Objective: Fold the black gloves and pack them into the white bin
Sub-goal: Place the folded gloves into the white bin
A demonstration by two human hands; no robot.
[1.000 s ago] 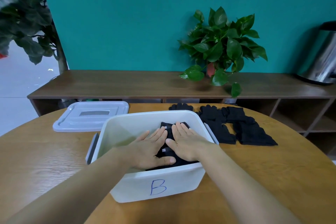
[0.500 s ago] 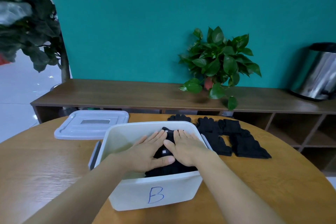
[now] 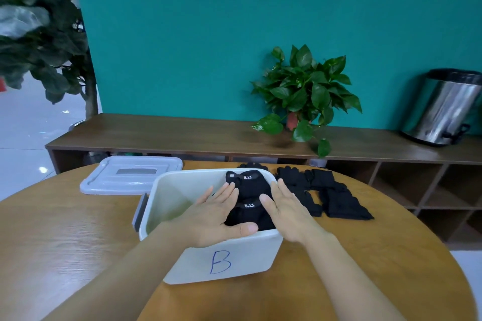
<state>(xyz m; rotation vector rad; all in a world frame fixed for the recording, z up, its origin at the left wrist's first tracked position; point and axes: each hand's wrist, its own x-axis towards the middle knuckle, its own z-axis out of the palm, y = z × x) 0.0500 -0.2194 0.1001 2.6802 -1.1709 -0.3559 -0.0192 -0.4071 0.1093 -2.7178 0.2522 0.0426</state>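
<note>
The white bin [image 3: 227, 258], marked with a blue "B", stands on the round wooden table in front of me. Folded black gloves [image 3: 249, 197] with white "5.11" labels lie inside it at the right. My left hand [image 3: 217, 214] is over the bin with straight fingers, its thumb along the near rim beside the gloves. My right hand [image 3: 287, 207] is raised above the bin's right edge, fingers straight, holding nothing. Several more black gloves [image 3: 336, 195] lie flat on the table to the right of the bin.
The bin's grey lid [image 3: 130, 174] lies on the table at the back left. Behind the table runs a low wooden shelf [image 3: 169, 135] with a potted plant [image 3: 302, 96] and a steel container [image 3: 443, 109]. A large leafy plant stands at the far left.
Both hands were pressing flat on the gloves in the bin; they have now lifted and parted, uncovering the gloves. The camera has tilted up.
</note>
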